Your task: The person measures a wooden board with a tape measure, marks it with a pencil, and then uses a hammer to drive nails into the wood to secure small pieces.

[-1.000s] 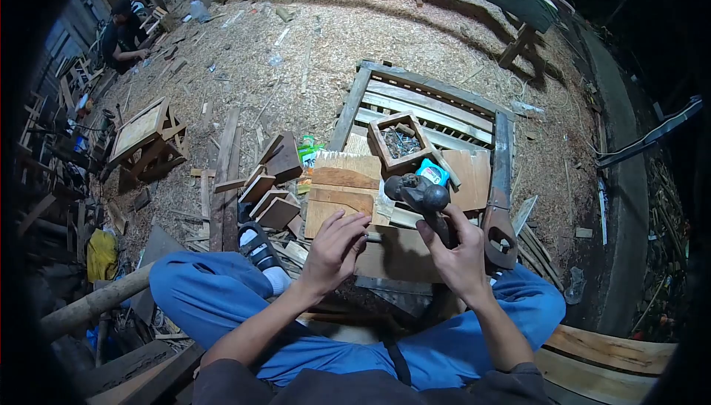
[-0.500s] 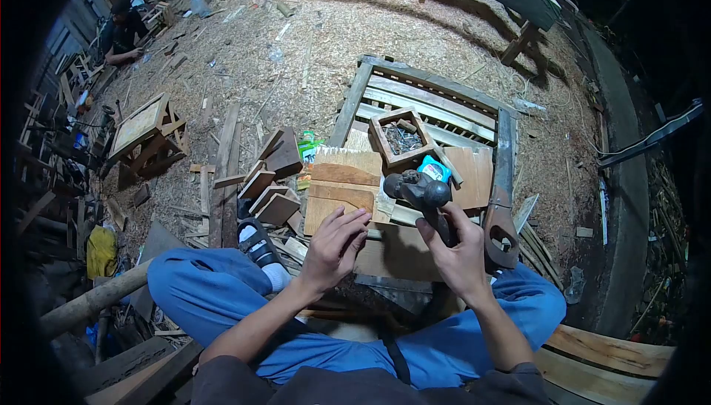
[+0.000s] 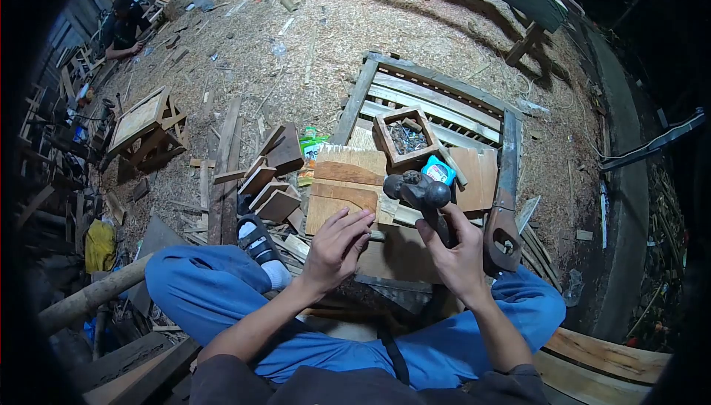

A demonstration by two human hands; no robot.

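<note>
My right hand is wrapped round the handle of a hammer, whose dark metal head is raised above the boards in front of me. My left hand has its fingers stretched out, their tips at the lower edge of some flat wooden pieces. Its thumb sits apart below them. A brown strip lies across the paler wood, above the fingers. Close behind the hammer head is a blue tape measure. A square wooden box with nails stands beyond it.
A slatted wooden frame lies under the work. Several small brown boards lean together at the left. A handsaw rests by my right knee. A wooden stool stands farther left on sawdust, and another person sits at the far left.
The view has shifted slightly. My left fingers lie a little closer together at the wood's lower edge. The hammer stays raised in my right hand.
</note>
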